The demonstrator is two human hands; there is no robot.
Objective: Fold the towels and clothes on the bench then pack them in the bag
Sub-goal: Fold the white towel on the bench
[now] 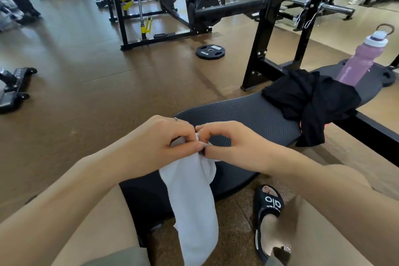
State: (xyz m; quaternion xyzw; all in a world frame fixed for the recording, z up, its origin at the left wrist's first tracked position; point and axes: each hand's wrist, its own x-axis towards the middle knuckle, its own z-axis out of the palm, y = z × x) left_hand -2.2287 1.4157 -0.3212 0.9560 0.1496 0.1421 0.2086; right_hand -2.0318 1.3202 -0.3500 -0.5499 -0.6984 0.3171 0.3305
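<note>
The white towel (pixel 194 196) hangs from both hands above the near end of the black padded bench (pixel 248 112), its lower part draping down past the bench edge toward the floor. The left hand (pixel 159 140) pinches its top edge with curled fingers, and the right hand (pixel 233 147) pinches the same edge just beside it, fingertips almost touching. This looks like the start of a fold: the person seems to be finding the corners. Next, the hands would likely need to slide apart along the edge to spread the cloth flat before doubling it. Farther right on the bench lies a crumpled black garment (pixel 308 101), unfolded, with a pink water bottle (pixel 360 60) just beyond it. No bag is in view, so packing seems some way off
</note>
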